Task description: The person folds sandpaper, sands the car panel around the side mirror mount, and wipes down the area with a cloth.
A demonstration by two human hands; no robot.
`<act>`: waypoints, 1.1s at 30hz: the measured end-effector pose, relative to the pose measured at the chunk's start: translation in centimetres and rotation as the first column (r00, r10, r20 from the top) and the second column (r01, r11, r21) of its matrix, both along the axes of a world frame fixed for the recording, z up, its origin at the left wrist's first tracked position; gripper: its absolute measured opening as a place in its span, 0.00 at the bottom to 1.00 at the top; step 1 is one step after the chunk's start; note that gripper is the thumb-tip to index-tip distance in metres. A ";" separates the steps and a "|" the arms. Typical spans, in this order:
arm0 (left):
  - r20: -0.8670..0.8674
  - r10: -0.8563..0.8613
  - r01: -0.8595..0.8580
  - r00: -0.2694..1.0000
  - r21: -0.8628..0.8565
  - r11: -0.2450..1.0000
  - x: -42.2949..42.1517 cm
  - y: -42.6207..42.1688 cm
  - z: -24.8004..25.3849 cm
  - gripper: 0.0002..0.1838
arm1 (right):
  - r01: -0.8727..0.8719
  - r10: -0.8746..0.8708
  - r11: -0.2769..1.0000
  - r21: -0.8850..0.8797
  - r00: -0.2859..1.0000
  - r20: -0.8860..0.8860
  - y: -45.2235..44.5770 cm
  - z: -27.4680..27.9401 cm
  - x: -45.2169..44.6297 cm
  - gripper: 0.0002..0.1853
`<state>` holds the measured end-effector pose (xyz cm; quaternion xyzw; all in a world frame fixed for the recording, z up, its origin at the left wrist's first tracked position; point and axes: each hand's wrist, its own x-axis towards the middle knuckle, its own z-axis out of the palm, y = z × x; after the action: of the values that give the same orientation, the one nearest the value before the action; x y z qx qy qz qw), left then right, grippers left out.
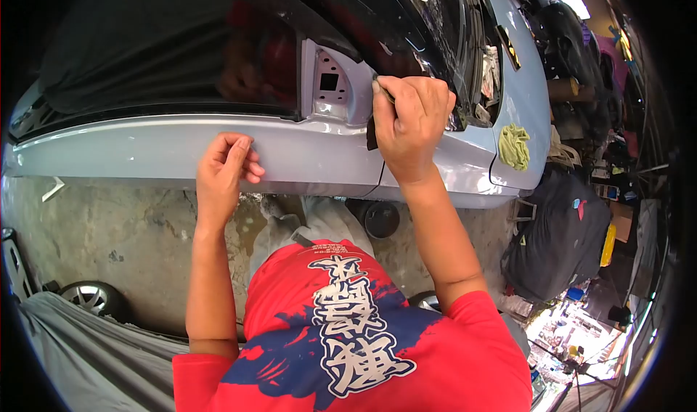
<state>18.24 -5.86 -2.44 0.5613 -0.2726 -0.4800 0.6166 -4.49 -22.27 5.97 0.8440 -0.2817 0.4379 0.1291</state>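
A silver-blue car door (pixel 131 151) lies in front of me, below a dark side window (pixel 174 56). At the window's front corner is a bare mirror mount (pixel 330 82) with several holes and a square opening. My right hand (pixel 415 125) is closed in a pinch at the edge just beside that mount, by the black windshield pillar. A thin dark piece shows at its fingertips, mostly hidden by the fingers. My left hand (pixel 225 161) hovers at the door panel, thumb pressed to curled fingers; a tiny dark spot shows at the tip, too small to name.
A crumpled yellow-green cloth (pixel 514 147) rests on the front fender. Black-covered items (pixel 559 230) stand to the right. On the concrete floor are a round black container (pixel 381 219) and, at left, a wheel (pixel 91 296) beside a grey cover (pixel 80 347).
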 end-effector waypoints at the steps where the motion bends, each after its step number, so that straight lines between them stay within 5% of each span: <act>1: -0.002 0.006 -0.006 1.000 -0.004 1.000 0.1 -0.1 0.0 0.12 | 0.009 -0.009 1.000 0.014 1.000 -0.008 0.2 -0.4 -0.4 0.13; 19: 0.006 0.001 -0.001 1.000 0.025 1.000 0.2 -0.3 0.5 0.12 | 0.020 -0.020 0.999 0.034 1.000 -0.010 0.8 -2.0 -1.3 0.15; 26: -0.028 0.027 -0.026 0.999 0.043 0.999 0.4 -0.4 0.8 0.12 | 0.070 -0.069 0.974 0.217 0.998 -0.011 2.1 -0.3 -2.0 0.11; 33: -0.039 0.014 -0.012 0.999 0.042 0.999 0.4 -0.5 0.9 0.12 | 0.071 -0.069 0.986 0.153 0.997 -0.016 1.5 -0.2 -1.3 0.10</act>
<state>18.65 -6.38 -1.56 0.5662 -0.2468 -0.4924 0.6132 -5.75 -20.72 5.77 0.8433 -0.3433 0.4056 0.0804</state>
